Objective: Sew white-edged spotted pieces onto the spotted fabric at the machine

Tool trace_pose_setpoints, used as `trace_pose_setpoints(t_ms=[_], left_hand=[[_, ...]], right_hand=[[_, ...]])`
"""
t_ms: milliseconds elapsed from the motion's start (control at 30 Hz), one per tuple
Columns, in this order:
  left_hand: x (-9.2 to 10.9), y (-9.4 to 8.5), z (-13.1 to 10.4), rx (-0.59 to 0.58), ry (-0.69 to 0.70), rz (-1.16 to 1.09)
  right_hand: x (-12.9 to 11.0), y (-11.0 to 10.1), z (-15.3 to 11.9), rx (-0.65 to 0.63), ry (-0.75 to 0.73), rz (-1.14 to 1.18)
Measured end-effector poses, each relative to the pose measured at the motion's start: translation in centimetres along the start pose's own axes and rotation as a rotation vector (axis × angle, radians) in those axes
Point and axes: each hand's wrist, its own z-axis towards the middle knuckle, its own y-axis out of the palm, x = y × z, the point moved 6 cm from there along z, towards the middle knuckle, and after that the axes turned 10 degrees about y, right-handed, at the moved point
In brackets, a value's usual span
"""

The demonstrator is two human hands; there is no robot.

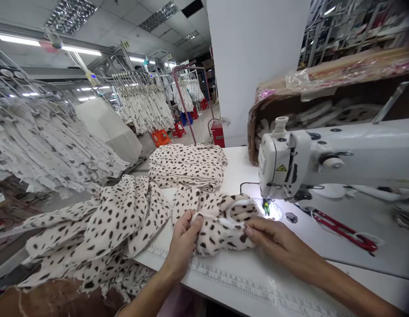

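Note:
A pale pink fleece piece with dark spots [209, 235] lies on the white table just left of the sewing machine's lit needle area. My left hand [186, 233] pinches its upper left edge between thumb and fingers. At the right edge of the same piece, close to the presser foot [265, 207], my right hand [270, 240] grips the fabric with its fingertips. Between the two hands a rounded opening shows a white edge [229, 222]. The white sewing machine [283, 163] stands to the right, and the fabric's edge reaches near its needle.
A folded stack of spotted fleece [188, 165] sits behind, and more spotted fabric [115, 215] drapes over the table's left edge. Red-handled thread snips [345, 231] lie right of the needle. An open cardboard box [253, 119] stands behind the machine. Printed ruler tape [237, 281] runs along the front.

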Motion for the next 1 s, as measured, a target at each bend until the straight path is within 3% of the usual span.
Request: trace_pose_setpoints(t_ms=[233,333,400,500,600,667,733,833,900,1000], left_hand=[[-0.9,-0.2,0.0,0.058,-0.046,-0.127],[-0.4,-0.6,0.0,0.037,-0.042,-0.092],[0.8,-0.5,0.2,-0.091,-0.014,0.058],[3.4,0.5,0.5,-0.296,0.173,0.387],[4.9,2.5,1.1,-0.331,0.413,0.74],[4.2,4.4,1.7,-0.395,0.497,1.052],[2.8,5.7,2.8,-0.488,0.487,1.331],[1.8,5.2,4.1,-0.54,0.402,1.44],[2.3,4.1,4.0,-0.572,0.361,1.448],[3.8,3.2,2.8,-0.635,0.35,1.467]], right_hand=[[0.2,-0.2,-0.6,0.013,0.042,0.07],[0.2,-0.4,-0.7,0.017,0.046,0.075],[0.2,-0.9,-0.8,0.038,0.052,0.065],[0.3,-1.9,-0.9,0.104,0.05,-0.047],[0.7,-1.9,-0.8,0.103,0.064,-0.212],[1.5,-1.4,-0.9,0.103,0.102,-0.304],[2.9,-1.1,-1.3,0.158,0.155,-0.409],[5.4,-1.0,-2.5,0.285,0.206,-0.574],[5.5,-0.3,-3.1,0.321,0.069,-0.66],[3.7,0.9,-3.1,0.292,-0.135,-0.691]])
